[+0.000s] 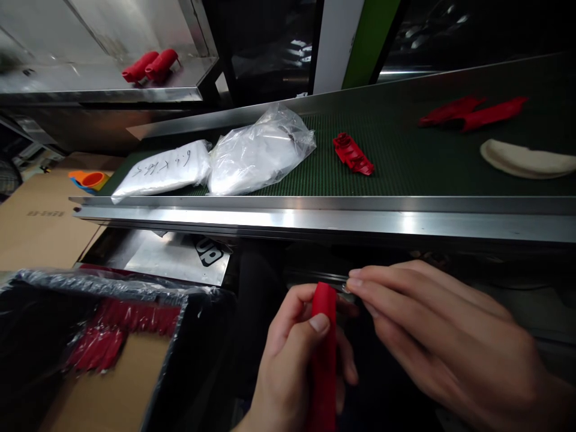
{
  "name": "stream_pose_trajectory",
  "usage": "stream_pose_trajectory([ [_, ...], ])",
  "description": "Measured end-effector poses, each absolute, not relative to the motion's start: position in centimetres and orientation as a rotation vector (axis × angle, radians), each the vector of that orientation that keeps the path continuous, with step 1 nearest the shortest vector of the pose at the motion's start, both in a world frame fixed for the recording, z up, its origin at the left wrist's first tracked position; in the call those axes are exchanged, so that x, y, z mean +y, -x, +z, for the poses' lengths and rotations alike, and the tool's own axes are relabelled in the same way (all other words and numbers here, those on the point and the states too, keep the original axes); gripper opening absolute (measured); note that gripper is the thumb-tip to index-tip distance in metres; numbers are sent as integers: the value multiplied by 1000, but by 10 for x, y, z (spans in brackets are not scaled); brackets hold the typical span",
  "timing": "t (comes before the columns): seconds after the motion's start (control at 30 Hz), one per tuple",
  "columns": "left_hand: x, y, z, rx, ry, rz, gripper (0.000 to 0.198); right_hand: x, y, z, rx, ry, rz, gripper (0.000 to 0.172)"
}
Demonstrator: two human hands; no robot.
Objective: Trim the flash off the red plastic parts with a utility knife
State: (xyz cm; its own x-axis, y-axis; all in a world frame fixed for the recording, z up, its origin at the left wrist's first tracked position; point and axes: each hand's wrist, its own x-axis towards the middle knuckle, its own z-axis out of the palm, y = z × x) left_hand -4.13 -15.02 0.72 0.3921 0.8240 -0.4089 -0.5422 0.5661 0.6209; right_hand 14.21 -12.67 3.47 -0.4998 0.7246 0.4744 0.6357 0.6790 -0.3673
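At about eight o'clock in the view, a black-lined cardboard box (112,366) holds a few red pieces (108,336), blurred. Above it, near eleven o'clock, two clear plastic bags (216,162) lie on the green conveyor belt (405,156).

Low at six o'clock, the left hand (297,360) is closed around a red plastic part (324,354), thumb pressed across its front and fingers wrapped behind, holding it upright. The part looks like a narrow, smooth moulded piece: probably light and stiff, with a rounded top and a somewhat slick surface, so a wrap around the middle of its length, as here, seems the surest hold.

At four o'clock, the right hand (441,336) is pinched, thumb and forefinger tips together beside the top of the part, on something small and shiny that I cannot make out.

Further up on the belt, a ribbed red piece (353,155) lies at twelve o'clock, and two long red pieces (472,111) with a pale curved piece (526,159) lie towards two o'clock.
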Motion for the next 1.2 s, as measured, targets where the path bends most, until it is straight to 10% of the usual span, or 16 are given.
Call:
stream_pose_trajectory([
  [1.2, -123, 43, 21, 922, -444, 1054, 21, -158, -122, 32, -2378, 973, 96, 27],
])
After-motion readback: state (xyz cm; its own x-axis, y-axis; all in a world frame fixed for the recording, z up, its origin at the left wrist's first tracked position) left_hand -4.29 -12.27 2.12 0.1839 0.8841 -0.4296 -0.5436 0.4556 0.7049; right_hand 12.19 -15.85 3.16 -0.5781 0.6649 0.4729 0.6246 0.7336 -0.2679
